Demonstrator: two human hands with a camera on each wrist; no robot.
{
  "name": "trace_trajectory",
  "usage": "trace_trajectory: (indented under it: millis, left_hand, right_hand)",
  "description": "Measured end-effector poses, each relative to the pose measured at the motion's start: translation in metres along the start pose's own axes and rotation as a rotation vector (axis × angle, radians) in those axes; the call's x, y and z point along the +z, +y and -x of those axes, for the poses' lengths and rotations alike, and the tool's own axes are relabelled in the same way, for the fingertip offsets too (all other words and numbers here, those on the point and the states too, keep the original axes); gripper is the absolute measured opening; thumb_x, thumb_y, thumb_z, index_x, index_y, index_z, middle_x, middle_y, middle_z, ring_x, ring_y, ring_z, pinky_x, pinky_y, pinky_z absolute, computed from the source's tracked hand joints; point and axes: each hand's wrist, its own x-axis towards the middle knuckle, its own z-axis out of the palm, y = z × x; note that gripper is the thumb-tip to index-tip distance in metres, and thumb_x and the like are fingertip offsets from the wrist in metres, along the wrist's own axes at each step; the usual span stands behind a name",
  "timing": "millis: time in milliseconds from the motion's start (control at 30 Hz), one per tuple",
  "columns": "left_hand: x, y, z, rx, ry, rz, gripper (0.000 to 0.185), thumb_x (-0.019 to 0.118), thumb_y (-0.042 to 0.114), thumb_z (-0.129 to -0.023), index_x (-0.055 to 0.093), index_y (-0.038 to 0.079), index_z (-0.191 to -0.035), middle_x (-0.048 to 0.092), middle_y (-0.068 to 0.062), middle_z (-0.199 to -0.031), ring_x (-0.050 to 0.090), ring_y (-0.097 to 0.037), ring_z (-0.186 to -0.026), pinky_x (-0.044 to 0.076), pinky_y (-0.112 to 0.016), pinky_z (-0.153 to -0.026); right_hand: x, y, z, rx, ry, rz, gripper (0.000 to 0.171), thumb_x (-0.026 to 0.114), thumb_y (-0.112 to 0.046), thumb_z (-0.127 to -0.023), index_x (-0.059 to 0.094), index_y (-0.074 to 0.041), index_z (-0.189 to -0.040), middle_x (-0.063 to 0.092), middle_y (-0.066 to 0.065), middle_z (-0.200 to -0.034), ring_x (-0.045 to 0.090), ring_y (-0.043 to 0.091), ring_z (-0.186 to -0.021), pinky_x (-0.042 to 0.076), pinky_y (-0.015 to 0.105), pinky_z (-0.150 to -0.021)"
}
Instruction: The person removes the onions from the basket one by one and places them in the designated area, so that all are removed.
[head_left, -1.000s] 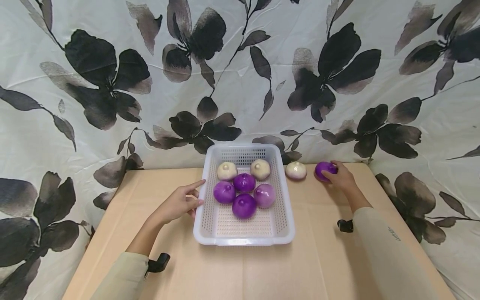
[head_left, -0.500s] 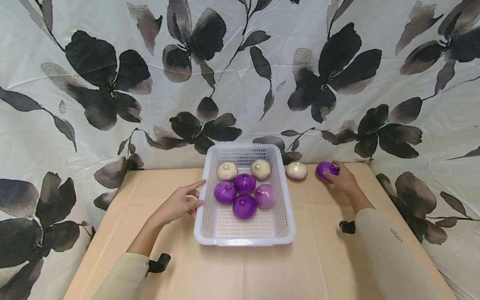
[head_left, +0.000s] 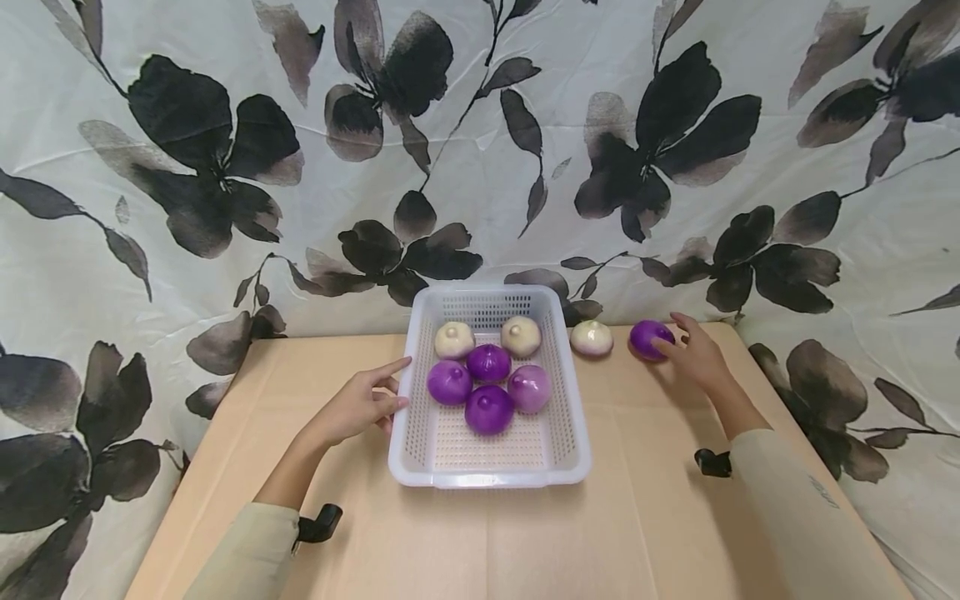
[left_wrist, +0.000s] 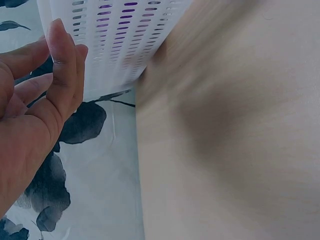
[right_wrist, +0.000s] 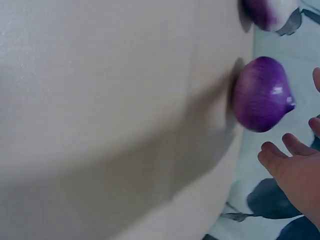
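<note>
White slotted basket (head_left: 489, 467) sits mid-table, holds six onions: two white ones at its far end (head_left: 454, 339) (head_left: 521, 336), a dark purple one (head_left: 489, 362) just in front of them, then purple (head_left: 449, 382), dark purple (head_left: 489, 408) and a paler pink-purple one (head_left: 529, 388) clustered in the middle; near end of the basket is bare. Left hand (head_left: 352, 408) rests at the basket's left wall, fingers straight and relaxed, fingertips touching or just off the rim, gripping nothing; left wrist view shows the fingers (left_wrist: 62, 65) right by the slotted wall (left_wrist: 120, 35). Right of the basket, at its far corner, a white onion (head_left: 591, 338) lies on the table, and further right a loose purple onion (head_left: 649, 339). Right hand (head_left: 697, 358) is just right of that purple onion, fingers spread and loose; wrist view shows a gap between fingertips (right_wrist: 272, 150) and onion (right_wrist: 262, 94), so no hold. Tan table (head_left: 645, 517); floral black-and-white cloth (head_left: 225, 167) hangs behind and around the basket side.
</note>
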Motion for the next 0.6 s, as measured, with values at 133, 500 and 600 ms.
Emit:
trace_trajectory:
  millis: [133,500,600]
  left_hand:
    - [0.001,0.0,0.0,0.0,-0.001,0.003,0.071,0.064,-0.002,-0.097,0.032,0.001,-0.16,0.058,-0.024,-0.11,0.069,-0.018,-0.074,0.065,-0.046,-0.062]
    - [0.001,0.001,0.0,0.008,-0.003,-0.001,0.071,0.064,-0.002,-0.098,0.031,-0.001,-0.16,0.057,-0.023,-0.109,0.067,-0.014,-0.07,0.064,-0.049,-0.062]
    - [0.0,0.001,0.0,0.009,-0.006,0.005,0.071,0.064,-0.002,-0.098,0.031,-0.001,-0.16,0.056,-0.023,-0.109,0.067,-0.015,-0.071,0.065,-0.048,-0.062]
  right_hand:
    - [-0.005,-0.012,0.008,-0.078,0.051,0.019,0.083,0.062,-0.042,-0.103,0.021,-0.004,-0.164,0.025,0.034,-0.163,0.033,0.062,-0.142,0.034,0.076,-0.112]
    - [0.001,-0.074,0.027,-0.319,0.076,-0.032,0.074,0.074,-0.02,-0.096,0.036,-0.002,-0.157,0.035,0.028,-0.161,0.037,0.055,-0.142,0.034,0.072,-0.115]
    - [0.01,-0.089,0.03,-0.401,0.077,-0.001,0.073,0.077,-0.017,-0.094,0.04,-0.001,-0.155,0.037,0.028,-0.159,0.042,0.053,-0.14,0.035,0.071,-0.116]
